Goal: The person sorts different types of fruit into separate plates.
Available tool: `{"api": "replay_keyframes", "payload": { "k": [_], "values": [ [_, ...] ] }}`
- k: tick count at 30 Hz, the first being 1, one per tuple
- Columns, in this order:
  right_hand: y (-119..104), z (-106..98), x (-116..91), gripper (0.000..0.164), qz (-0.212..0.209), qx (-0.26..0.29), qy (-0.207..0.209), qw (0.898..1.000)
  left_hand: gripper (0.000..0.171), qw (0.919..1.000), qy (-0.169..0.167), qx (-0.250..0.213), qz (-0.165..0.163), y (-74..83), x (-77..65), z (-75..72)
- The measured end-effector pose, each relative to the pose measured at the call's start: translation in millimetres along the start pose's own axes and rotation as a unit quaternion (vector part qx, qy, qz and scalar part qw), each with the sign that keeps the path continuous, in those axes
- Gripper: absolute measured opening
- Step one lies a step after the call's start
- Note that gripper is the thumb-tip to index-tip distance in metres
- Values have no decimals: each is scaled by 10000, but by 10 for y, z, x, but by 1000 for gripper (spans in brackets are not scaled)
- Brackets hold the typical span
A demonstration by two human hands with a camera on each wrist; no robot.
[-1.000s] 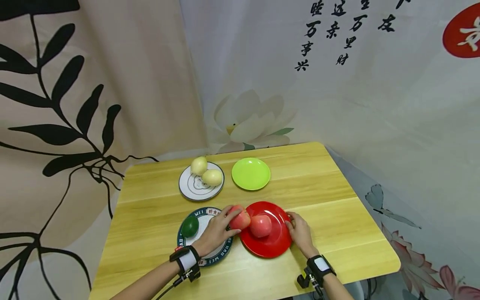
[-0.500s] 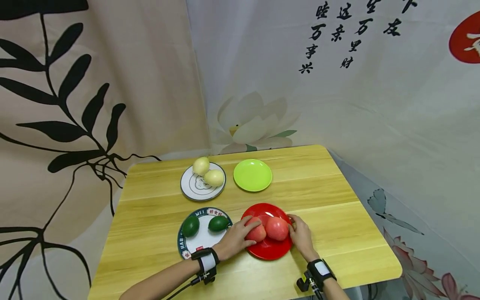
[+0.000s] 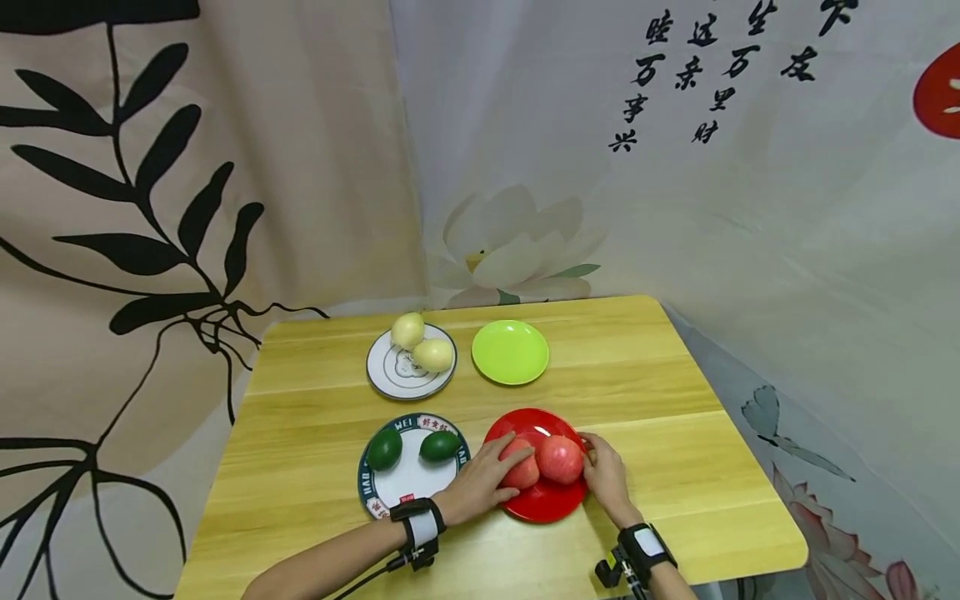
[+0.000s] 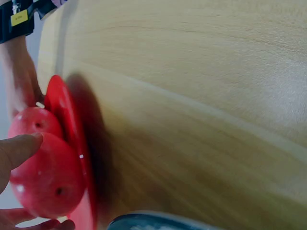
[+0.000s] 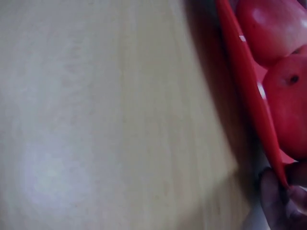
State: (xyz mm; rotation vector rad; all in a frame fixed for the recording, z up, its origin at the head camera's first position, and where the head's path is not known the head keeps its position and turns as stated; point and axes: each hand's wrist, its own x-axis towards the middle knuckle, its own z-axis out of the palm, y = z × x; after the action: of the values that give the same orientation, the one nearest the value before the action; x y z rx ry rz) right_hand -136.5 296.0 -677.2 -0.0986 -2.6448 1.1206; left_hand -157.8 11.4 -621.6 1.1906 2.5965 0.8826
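Note:
My left hand (image 3: 480, 482) grips a pinkish-red apple (image 3: 523, 472) on the left part of a red plate (image 3: 546, 505). Beside it on the plate lies a second red apple (image 3: 561, 459). In the left wrist view, fingers and thumb spread round the nearer apple (image 4: 50, 179), which partly covers the other one (image 4: 33, 121). My right hand (image 3: 606, 477) holds the red plate's right edge, close to the second apple. The right wrist view has its fingers (image 5: 274, 199) pinching the plate's rim (image 5: 252, 93), which is tilted in that view.
A blue-rimmed white plate (image 3: 408, 487) with two dark green oval fruits (image 3: 439, 446) stands left of the red plate. Farther back are a white plate (image 3: 381, 367) bearing two pale yellow fruits (image 3: 432, 356) and a lime-green plate (image 3: 510, 352). All stand on a wooden table (image 3: 315, 425).
My left hand has carried its apple rightward from the red plate's left edge onto the plate. The other apple has shifted right. The right hand keeps its hold; the head view has moved slightly.

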Motion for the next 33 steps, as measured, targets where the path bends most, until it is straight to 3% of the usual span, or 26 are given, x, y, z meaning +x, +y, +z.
{"api": "replay_keyframes", "payload": {
  "k": [4, 6, 9, 11, 14, 16, 18, 21, 23, 27, 28, 33],
  "values": [
    [516, 92, 179, 27, -192, -71, -342, 9992, 65, 9992, -58, -70, -381, 32, 83, -222],
    [748, 118, 325, 19, -335, -288, -391, 9983, 63, 9986, 171, 14, -500, -10, 142, -366],
    [752, 15, 601, 31, -534, -409, -472, 9966, 58, 9958, 711, 96, -566, -176, 237, -619],
    [766, -36, 830, 42, -900, -207, -476, 9946, 56, 9909, 1211, 215, -541, -410, 302, -739],
    [452, -163, 1115, 38, -950, -194, -721, 9927, 54, 9771, 1965, 594, -567, -978, 436, -740],
    [203, -218, 1283, 32, -899, -375, -953, 9907, 53, 9635, 2388, 993, -687, -1402, 541, -653],
    [-148, -266, 1405, 28, -602, -741, -1225, 9879, 52, 9525, 2605, 1329, -845, -1578, 604, -678],
    [-326, -195, 1641, 34, -438, -871, -1656, 9814, 49, 9459, 2695, 1534, -954, -1627, 667, -765],
    [-383, -111, 1797, 42, -243, -806, -1896, 9782, 49, 9487, 2506, 1573, -1117, -1464, 692, -908],
    [-444, 82, 2074, 50, 140, -724, -2185, 9730, 49, 9470, 2079, 1854, -1603, -1421, 800, -969],
    [-354, 183, 2148, 50, 82, -812, -2108, 9741, 49, 9488, 1948, 1784, -1732, -1393, 818, -997],
    [-239, 476, 2301, 44, -81, -1199, -1748, 9773, 49, 9504, 1766, 1895, -1724, -1900, 934, -772]
  ]
}}
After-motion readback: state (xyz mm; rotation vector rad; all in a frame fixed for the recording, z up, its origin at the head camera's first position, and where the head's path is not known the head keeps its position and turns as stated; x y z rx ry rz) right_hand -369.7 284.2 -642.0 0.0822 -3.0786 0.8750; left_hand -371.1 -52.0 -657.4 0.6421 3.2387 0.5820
